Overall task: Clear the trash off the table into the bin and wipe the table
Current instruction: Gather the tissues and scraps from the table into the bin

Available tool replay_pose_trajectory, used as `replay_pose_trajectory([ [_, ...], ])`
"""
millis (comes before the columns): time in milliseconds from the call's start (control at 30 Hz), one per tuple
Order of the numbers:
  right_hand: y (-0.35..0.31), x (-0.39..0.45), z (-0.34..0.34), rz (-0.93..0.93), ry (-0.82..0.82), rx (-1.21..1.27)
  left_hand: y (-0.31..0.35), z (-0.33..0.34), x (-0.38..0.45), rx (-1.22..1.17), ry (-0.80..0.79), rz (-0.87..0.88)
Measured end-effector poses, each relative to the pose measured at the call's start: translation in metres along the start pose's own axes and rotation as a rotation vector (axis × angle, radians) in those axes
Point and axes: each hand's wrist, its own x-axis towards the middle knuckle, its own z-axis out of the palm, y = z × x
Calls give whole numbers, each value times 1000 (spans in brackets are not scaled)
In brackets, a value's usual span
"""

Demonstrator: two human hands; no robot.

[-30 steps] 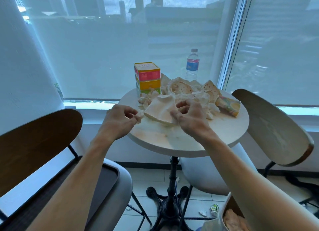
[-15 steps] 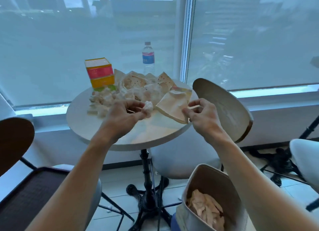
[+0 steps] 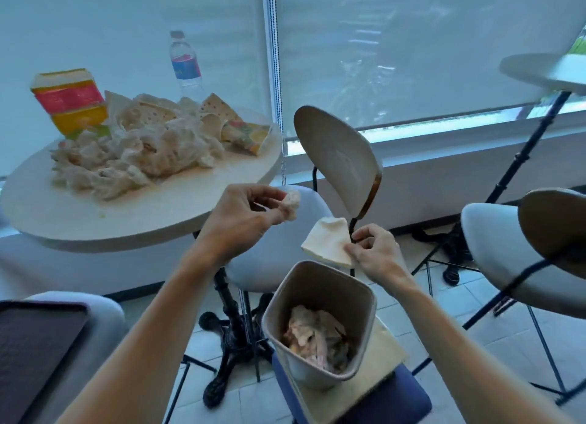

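Note:
My left hand (image 3: 239,216) pinches a small crumpled tissue wad (image 3: 291,201) just off the round table's (image 3: 95,214) right edge. My right hand (image 3: 375,252) grips a folded beige paper piece (image 3: 326,241) by its corner, held right above the far rim of the grey bin (image 3: 364,300). The bin stands on a low stool below and has crumpled paper in it. A heap of crumpled tissues and wrappers (image 3: 139,151) covers the back of the table, with a patterned wrapper (image 3: 250,135) at its right end.
A stacked colourful box (image 3: 69,102) and a water bottle (image 3: 185,65) stand at the table's far side. A chair with a curved backrest (image 3: 336,157) is behind the bin. More chairs stand at right (image 3: 520,265) and lower left (image 3: 63,344).
Both hands left the table and swung right and down with their trash. The view turned right, and the bin is now fully in sight below my right hand.

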Motion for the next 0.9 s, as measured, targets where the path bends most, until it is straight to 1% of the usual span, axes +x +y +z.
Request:
replay_pose_trajectory([
  [100,32,-4,3,56,-111,-106,-10,24,-5,-21,-20,-52],
  [167,47,-8,7,58,-185,-157,-20,40,-10,-23,-19,-99],
  [300,53,-12,11,11,-182,-171,-45,68,-20,-22,-33,-199],
  [400,47,-7,5,-29,-190,-155,-70,86,-29,43,-40,-285],
  [567,31,1,1,-77,-259,-104,-100,106,-41,131,-72,-393],
  [633,23,1,3,-109,-298,-90,-104,105,-44,156,-71,-395],
  [733,6,-1,9,-155,-352,-69,-102,92,-46,148,-33,-348],
  [900,-37,-4,21,-248,-400,-22,-75,53,-43,143,30,-246],
])
